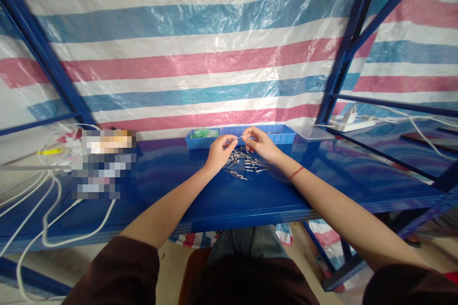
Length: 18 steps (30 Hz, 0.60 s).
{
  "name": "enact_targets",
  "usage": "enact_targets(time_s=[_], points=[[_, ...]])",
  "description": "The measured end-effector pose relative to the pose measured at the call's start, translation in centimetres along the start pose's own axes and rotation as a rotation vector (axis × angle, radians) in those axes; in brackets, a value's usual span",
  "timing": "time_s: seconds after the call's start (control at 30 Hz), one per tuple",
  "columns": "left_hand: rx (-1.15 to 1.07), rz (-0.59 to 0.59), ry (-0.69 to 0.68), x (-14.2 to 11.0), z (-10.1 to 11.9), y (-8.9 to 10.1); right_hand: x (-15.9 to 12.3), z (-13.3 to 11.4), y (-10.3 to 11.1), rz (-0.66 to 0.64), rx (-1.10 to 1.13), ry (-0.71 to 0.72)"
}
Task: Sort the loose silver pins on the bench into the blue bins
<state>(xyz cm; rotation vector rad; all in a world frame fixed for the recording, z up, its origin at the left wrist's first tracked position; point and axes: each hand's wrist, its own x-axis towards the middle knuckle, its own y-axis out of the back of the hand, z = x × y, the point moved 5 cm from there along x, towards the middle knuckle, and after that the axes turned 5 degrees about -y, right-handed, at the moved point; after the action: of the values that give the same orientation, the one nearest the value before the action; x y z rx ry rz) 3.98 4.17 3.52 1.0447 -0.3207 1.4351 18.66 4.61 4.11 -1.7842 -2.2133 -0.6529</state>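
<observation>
A thin silvery blind rivet (240, 137) is held between my two hands, above the blue shelf. My left hand (219, 153) is closed in a pinch at its left end. At the other end, the fingertips of my right hand (263, 145) are pinched together on it. Below the hands lies a loose pile of blind rivets (250, 164), with several strewn toward the front. Just behind stand a small blue bin (199, 143) holding green pieces and a longer blue bin (287, 137) with a few metal pieces inside, partly hidden by my right hand.
A clear plastic lid (315, 133) lies right of the bins on the blue shelf (214, 202). White cables (53, 200) loop across the left side beside a pixelated patch. A power strip (352, 124) sits at the right, beyond the blue frame post (338, 66).
</observation>
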Motion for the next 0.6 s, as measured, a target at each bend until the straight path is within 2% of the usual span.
enact_targets(time_s=[0.13,0.23,0.3,0.43,0.53,0.6], points=[[0.012,-0.043,-0.009,0.0,-0.3,-0.3,-0.1,-0.3,-0.3,0.003,-0.030,-0.006],[0.031,-0.075,-0.009,0.0,-0.5,-0.6,0.2,-0.4,-0.2,-0.008,-0.146,0.010],[0.044,-0.080,0.031,-0.1,-0.6,-0.7,0.5,-0.5,0.7,0.060,-0.267,0.054],[0.099,-0.086,0.110,-0.3,-1.0,-0.8,1.0,-0.6,5.3,0.437,-0.593,0.127],[0.127,-0.139,0.071,-0.4,-0.9,-1.0,1.1,0.5,9.2,0.635,-0.880,-0.052],[0.139,-0.183,0.041,-0.5,-0.7,-1.2,1.0,1.4,11.0,0.650,-0.930,-0.151]])
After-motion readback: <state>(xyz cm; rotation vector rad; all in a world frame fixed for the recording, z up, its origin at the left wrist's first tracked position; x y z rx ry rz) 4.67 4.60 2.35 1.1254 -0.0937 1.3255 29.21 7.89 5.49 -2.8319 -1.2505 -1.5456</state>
